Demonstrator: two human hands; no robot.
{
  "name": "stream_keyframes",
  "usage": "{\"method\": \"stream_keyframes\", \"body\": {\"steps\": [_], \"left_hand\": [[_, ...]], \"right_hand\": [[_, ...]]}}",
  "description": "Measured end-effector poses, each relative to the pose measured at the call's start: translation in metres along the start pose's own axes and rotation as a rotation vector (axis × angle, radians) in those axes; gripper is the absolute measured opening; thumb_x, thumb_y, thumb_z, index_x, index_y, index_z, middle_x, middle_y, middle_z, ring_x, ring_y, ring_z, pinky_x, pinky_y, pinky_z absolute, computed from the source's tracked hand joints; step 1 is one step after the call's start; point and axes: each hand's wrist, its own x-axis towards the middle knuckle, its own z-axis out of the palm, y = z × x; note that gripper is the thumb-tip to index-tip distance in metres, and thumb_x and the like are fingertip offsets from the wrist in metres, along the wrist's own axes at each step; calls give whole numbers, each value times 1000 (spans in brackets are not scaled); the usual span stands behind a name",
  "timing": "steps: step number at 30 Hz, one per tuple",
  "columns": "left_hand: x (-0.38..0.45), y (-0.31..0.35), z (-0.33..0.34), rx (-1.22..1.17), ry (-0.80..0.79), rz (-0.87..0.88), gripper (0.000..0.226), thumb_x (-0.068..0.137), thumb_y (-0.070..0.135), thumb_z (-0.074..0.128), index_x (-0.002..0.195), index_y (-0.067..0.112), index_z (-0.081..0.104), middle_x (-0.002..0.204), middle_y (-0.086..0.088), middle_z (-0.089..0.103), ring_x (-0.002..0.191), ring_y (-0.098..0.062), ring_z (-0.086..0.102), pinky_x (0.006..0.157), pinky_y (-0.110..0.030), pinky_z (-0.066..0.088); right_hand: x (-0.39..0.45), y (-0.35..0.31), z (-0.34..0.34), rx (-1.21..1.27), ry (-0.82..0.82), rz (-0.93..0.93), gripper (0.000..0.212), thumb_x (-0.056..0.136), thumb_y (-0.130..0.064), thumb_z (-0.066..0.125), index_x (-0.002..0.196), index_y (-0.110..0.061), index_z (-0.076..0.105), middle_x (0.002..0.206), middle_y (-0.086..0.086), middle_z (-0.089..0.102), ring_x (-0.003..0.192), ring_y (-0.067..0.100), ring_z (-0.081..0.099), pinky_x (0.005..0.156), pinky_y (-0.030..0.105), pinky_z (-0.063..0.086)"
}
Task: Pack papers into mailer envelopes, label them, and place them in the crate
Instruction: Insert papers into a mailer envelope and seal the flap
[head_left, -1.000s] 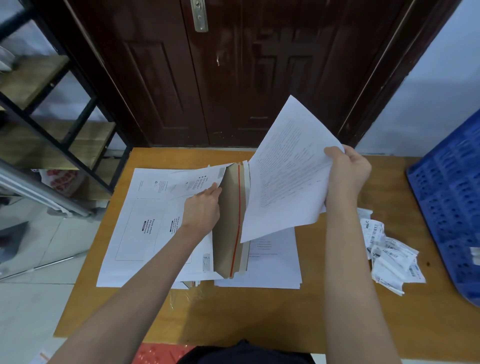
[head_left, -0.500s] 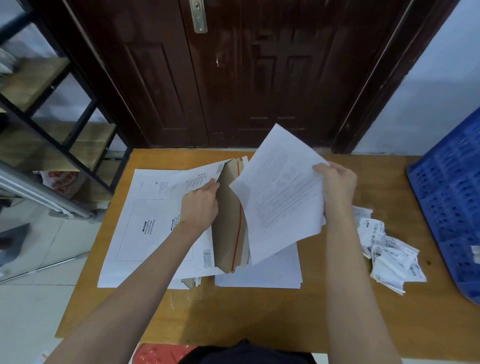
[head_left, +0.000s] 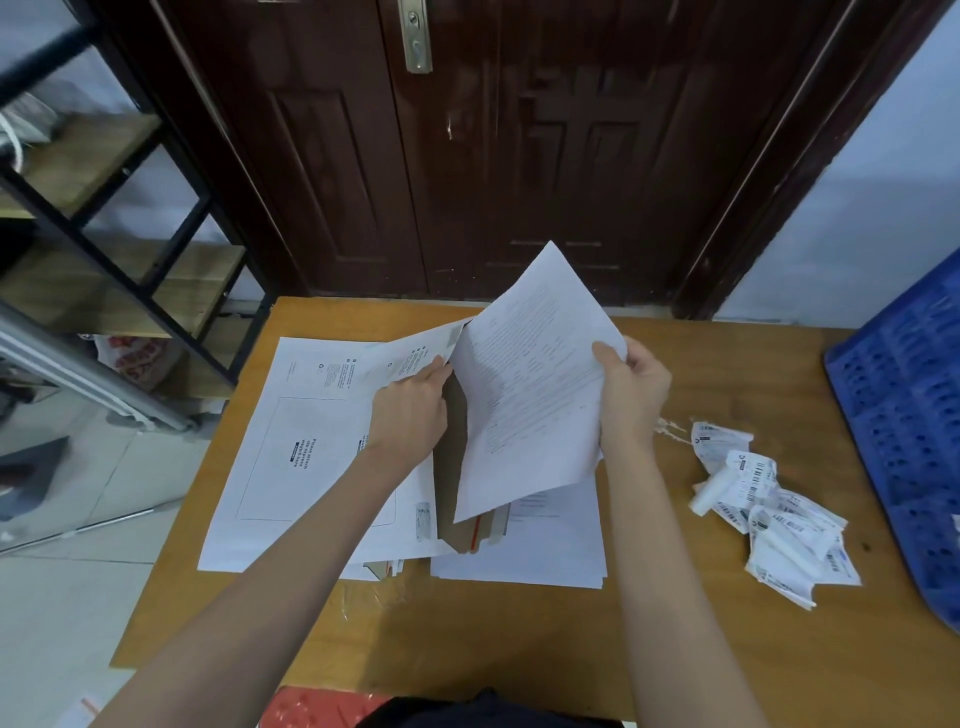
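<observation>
Step in hand, by judgement: loading papers into a mailer. Left hand (head_left: 410, 410) grips the upper wall of the mailer envelope (head_left: 332, 447) at its mouth, lifting it so the brown inside shows; envelope lies on top of a stack of like mailers at the left of the bench (head_left: 519, 644). Right hand (head_left: 631, 387) pinches the right edge of the printed papers (head_left: 530, 395), held tilted, lower left edge at or just inside the opening; depth of entry not readable, hidden behind sheet and hand. Next move likely calls for levelling the sheets to the mouth and sliding them leftward while the opening is kept wide; red strip of the flap (head_left: 475, 532) just below the sheets, to be kept from catching. More loose sheets in a paper stack (head_left: 545, 545) under the work, touching the mailers. Heap of labels (head_left: 769, 509) to the right, well apart from the envelope. Blue crate (head_left: 904, 426) at far right edge, partly out of view; labelling and crating not yet done. Nothing seen blocking the path to the crate except the label heap between.
</observation>
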Motion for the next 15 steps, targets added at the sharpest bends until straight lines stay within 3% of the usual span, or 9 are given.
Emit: {"method": "stream_keyframes", "body": {"steps": [6, 10, 12, 15], "left_hand": [[1, 1, -2, -48, -14, -26, 45, 99, 22, 43, 143, 26, 40, 147, 7, 44, 94, -18, 66, 72, -20, 49], [7, 0, -4, -65, -27, -71, 46, 99, 25, 42, 145, 28, 37, 145, 7, 46, 88, -16, 66, 69, -18, 48], [8, -2, -4, -74, -25, -77, 46, 99, 25, 43, 145, 28, 37, 142, 6, 49, 86, -16, 66, 70, -19, 50], [8, -3, -4, -63, -25, -61, 45, 99, 24, 42, 144, 26, 39, 142, 6, 50, 85, -16, 67, 70, -20, 52]], "right_hand": [[-6, 12, 2, -52, -93, -66, 9, 91, -14, 58, 90, -10, 66, 88, -2, 66, 76, 7, 58, 62, 18, 44], [-2, 22, -2, -191, -168, -142, 10, 92, -25, 59, 96, -20, 66, 88, -5, 67, 78, 15, 60, 65, 23, 46], [0, 24, -8, -261, -169, -166, 11, 92, -26, 60, 100, -22, 65, 87, -10, 67, 77, 10, 61, 63, 19, 46], [5, 26, -12, -328, -147, -75, 15, 89, -22, 62, 103, -15, 64, 93, -9, 67, 79, 6, 61, 61, 18, 44]]}}
